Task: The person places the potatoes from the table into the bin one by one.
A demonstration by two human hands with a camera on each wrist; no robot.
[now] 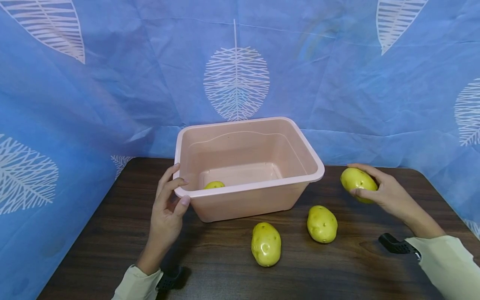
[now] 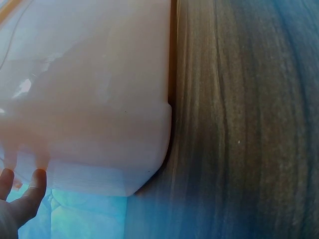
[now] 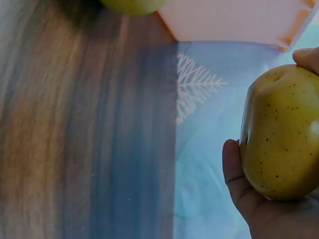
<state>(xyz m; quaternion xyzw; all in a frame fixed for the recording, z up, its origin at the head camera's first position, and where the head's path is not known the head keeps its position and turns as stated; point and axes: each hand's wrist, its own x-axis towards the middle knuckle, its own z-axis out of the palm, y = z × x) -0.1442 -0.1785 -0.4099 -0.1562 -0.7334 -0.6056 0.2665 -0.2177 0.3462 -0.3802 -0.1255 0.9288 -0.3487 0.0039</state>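
Observation:
A pale pink plastic basin [image 1: 247, 204] stands at the back of the table, with one potato [image 1: 214, 184] partly visible inside, behind the front rim. My left hand [image 1: 167, 212] holds the basin's front left corner, thumb on the outside and fingers over the rim. In the left wrist view, the fingers [image 2: 31, 196] show beside the basin wall [image 2: 99, 114]. To the right of the basin, my right hand [image 1: 386, 191] grips a yellow potato [image 1: 358, 181] between thumb and fingers. The right wrist view shows this potato [image 3: 281, 134] close up, its skin dotted with dark specks.
Two more potatoes lie on the dark wooden table [image 1: 217, 266]: one potato [image 1: 266, 244] in front of the basin, another potato [image 1: 322, 224] farther right. A blue cloth [image 1: 150, 83] with white leaf prints hangs behind the table and along its sides.

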